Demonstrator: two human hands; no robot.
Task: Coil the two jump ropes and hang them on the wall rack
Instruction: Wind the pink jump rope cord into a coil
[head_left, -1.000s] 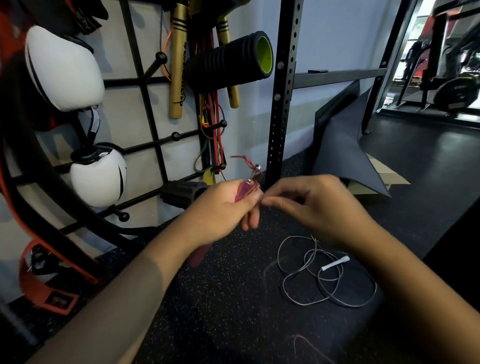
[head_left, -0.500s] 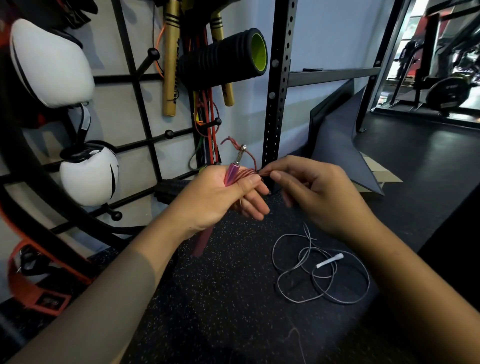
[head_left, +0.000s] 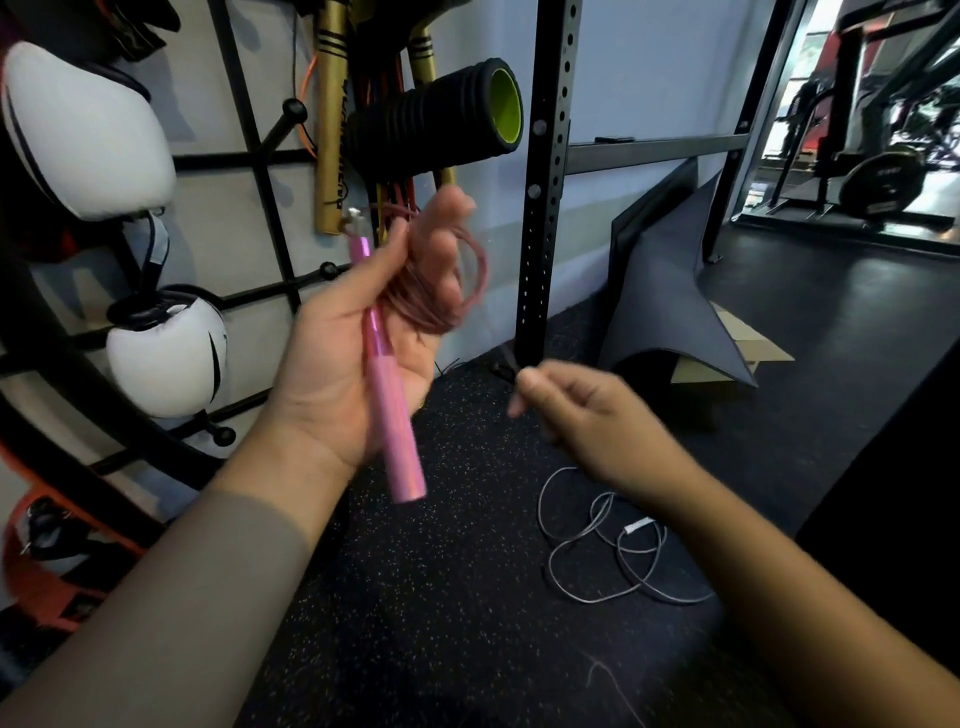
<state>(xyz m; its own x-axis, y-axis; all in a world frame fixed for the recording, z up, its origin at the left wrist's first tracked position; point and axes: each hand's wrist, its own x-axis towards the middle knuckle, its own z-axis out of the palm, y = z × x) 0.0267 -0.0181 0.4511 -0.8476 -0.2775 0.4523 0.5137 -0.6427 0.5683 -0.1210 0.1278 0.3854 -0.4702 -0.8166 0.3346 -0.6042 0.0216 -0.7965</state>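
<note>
My left hand (head_left: 327, 364) is raised palm-up in front of the wall rack (head_left: 253, 135). A pink jump rope handle (head_left: 390, 415) lies across the palm. Its dark red cord (head_left: 434, 304) is coiled in loops around the fingers. My right hand (head_left: 597, 415) hangs lower and to the right with thumb and fingertips pinched together; motion blur hides whether a strand of the cord is in the pinch. The second jump rope (head_left: 587, 566), thin and grey with a white handle (head_left: 640, 526), lies in loose tangled loops on the floor under my right wrist.
The rack's black bars end in ball-tipped pegs (head_left: 328, 270). White boxing gloves (head_left: 166, 353), gold sticks (head_left: 330, 130) and a black foam roller (head_left: 441, 114) hang there. A black upright post (head_left: 543, 208) stands to the right. A folded dark mat (head_left: 670, 291) leans on the wall.
My left hand rose and turned palm-up, showing the pink handle and the coil. My right hand dropped down and to the right, away from the left hand.
</note>
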